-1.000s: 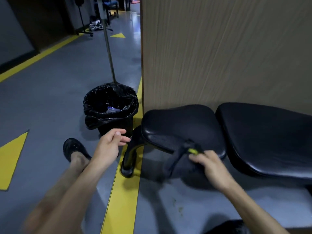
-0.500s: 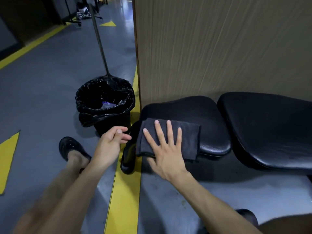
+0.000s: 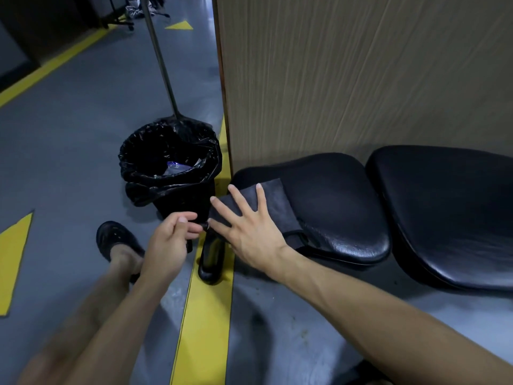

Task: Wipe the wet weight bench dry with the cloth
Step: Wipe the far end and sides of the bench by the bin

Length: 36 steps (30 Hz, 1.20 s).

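Dark cloth (image 3: 273,202) has slid to the counter's (image 3: 338,207) left end under your flat, spread right hand (image 3: 251,232); left hand (image 3: 169,243) hovers loosely curled, empty. Wiping underway.

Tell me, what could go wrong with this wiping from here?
The cloth lies at the seat pad's left end under the flat right hand; part of it hangs over the edge, so a further push might slide it off onto the floor. The open bin stands close beside that end, so the cloth could drop in. The larger pad is untouched and might stay wet.
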Available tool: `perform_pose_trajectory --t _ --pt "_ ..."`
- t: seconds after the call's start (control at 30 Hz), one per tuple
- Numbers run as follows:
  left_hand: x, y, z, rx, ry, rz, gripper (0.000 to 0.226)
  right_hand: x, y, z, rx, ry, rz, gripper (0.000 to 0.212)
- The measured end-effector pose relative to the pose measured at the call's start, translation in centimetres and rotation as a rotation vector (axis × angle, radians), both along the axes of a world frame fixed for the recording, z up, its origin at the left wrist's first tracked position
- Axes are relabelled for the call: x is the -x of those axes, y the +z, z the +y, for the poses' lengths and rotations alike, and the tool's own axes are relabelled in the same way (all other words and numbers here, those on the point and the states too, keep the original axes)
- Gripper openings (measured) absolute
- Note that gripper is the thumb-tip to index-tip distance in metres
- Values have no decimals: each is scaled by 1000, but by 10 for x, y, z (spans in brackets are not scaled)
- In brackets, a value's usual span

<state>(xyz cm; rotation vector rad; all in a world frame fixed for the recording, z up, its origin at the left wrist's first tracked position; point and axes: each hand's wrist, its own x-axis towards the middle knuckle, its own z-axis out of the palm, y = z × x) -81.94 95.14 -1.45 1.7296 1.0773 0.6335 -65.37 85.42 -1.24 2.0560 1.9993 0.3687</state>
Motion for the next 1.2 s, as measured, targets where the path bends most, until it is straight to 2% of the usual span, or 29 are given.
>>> perform_pose_trajectory --t 0.17,0.3,0.37,0.5,0.63,1.0,1.1,1.2 --pt "-15 17 -16 -39 -29 -36 30 -1 -1 -22 -77 39 59 75" --pt "-27 30 -34 -65 -65 -69 30 -25 -8 -86 -107 78 33 106" --pt "-34 28 -44 -54 -87 -69 30 -41 -13 -126 -145 44 -4 108" --pt "-48 20 -65 -37 -157 -66 30 -68 -22 -187 -319 -110 -2 93" --pt "-52 25 -73 -43 -205 -52 30 -63 -31 -205 -508 -266 69 78" --pt "-88 33 -111 -116 -258 -31 29 -41 -17 -139 -409 -251 188 79" --pt "-95 34 -119 -130 -256 -11 27 -48 -20 -147 -422 -203 183 72" --pt "-94 36 -121 -101 -297 -17 29 -52 -27 -172 -520 -226 229 66"
